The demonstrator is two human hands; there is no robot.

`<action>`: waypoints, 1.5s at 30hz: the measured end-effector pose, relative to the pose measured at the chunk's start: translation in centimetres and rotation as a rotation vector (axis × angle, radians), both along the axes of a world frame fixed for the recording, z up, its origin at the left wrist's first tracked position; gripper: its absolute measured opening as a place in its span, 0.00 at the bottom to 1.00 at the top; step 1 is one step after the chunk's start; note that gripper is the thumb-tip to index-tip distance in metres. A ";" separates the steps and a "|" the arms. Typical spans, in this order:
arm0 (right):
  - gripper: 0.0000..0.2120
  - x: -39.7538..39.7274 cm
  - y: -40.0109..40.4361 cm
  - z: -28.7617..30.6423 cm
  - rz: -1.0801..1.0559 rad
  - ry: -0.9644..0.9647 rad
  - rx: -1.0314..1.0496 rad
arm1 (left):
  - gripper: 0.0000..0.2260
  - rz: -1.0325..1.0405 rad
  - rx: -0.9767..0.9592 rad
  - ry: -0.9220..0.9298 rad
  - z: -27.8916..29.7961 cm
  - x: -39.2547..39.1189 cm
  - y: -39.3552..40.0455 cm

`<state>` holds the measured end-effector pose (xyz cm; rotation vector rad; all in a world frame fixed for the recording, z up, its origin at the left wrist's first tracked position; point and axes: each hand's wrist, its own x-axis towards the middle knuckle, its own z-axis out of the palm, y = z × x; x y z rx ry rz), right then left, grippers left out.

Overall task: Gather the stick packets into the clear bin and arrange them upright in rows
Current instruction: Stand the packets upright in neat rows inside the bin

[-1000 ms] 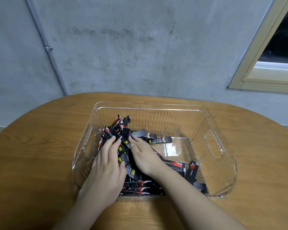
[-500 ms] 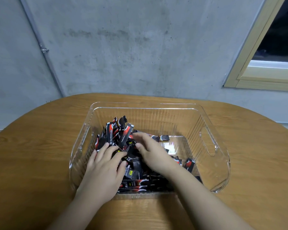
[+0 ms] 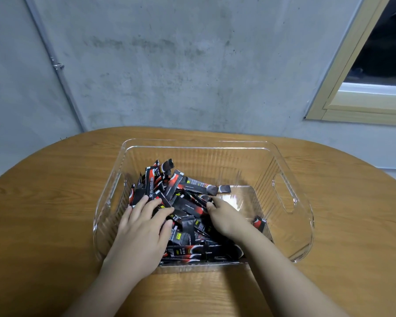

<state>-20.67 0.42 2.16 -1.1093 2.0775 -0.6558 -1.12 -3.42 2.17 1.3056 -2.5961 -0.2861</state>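
Note:
A clear plastic bin [image 3: 290,234] with cut-out handles stands on the round wooden table [image 3: 44,202]. Several black-and-red stick packets [image 3: 169,191] lie heaped in its left and middle part, some leaning against the left wall, most lying crosswise. My left hand [image 3: 142,234] rests flat on the left side of the heap, fingers spread over the packets. My right hand [image 3: 224,216] is in the middle of the bin, its fingers curled into the heap's right side; what they hold is hidden. One packet [image 3: 260,224] lies apart at the right, near my right wrist.
The bin's right part shows bare floor [image 3: 240,197]. A grey concrete wall [image 3: 169,65] rises right behind the table, with a pipe [image 3: 55,65] at the left and a window frame [image 3: 343,97] at the right. Bare tabletop surrounds the bin.
Both hands have pushed the packets leftward into a tighter heap. My right hand moved from the heap's top to its right side. The flat packets at the right front are now mostly gathered.

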 end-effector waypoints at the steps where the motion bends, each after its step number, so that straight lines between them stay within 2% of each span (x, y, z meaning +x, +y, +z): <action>1: 0.14 0.4 -0.1 0.0 0.015 -0.041 -0.013 | 0.35 0.000 0.004 -0.003 0.0 0.0 0.0; 7: 0.17 1.7 0.8 0.7 0.162 -0.103 -0.049 | 0.34 0.004 0.025 0.002 -0.2 0.0 -0.1; 13: 0.19 1.3 1.3 0.8 0.269 -0.047 -0.017 | 0.36 0.002 0.039 0.034 0.1 0.0 -0.1; 17: 0.18 0.3 1.8 1.5 0.305 0.017 0.009 | 0.36 -0.016 0.043 0.120 1.3 -0.6 -0.4; 19: 0.20 -0.7 2.3 1.9 0.279 0.058 0.010 | 0.32 -0.077 -0.002 0.129 2.7 -1.8 -0.9; 20: 0.20 -1.3 2.5 2.1 0.261 0.100 0.006 | 0.26 -0.122 -0.006 0.122 3.5 -2.5 -1.3; 22: 0.21 -2.8 2.8 2.0 0.247 0.266 0.035 | 0.18 -0.239 0.001 0.066 4.5 -4.7 -2.4; 24: 0.22 -4.1 3.2 1.4 0.249 0.452 0.138 | 0.18 -0.353 0.020 -0.022 4.6 -7.4 -3.6; 26: 0.25 -4.5 3.6 0.3 0.248 0.527 0.240 | 0.19 -0.444 0.047 -0.139 3.9 -10.2 -4.7; 30: 0.30 -4.1 3.9 -1.1 0.237 0.524 0.288 | 0.21 -0.572 0.066 -0.349 1.5 -14.2 -6.0; 35: 0.29 -4.2 3.8 -1.2 0.210 0.515 0.282 | 0.23 -0.594 0.093 -0.553 0.1 -15.4 -6.2; 39: 0.31 -4.0 3.7 -0.7 0.180 0.486 0.297 | 0.21 -0.556 0.027 -0.602 0.8 -14.9 -6.1; 45: 0.29 -3.2 4.5 -0.5 0.150 0.502 0.317 | 0.21 -0.548 0.158 -0.654 2.5 -12.0 -6.1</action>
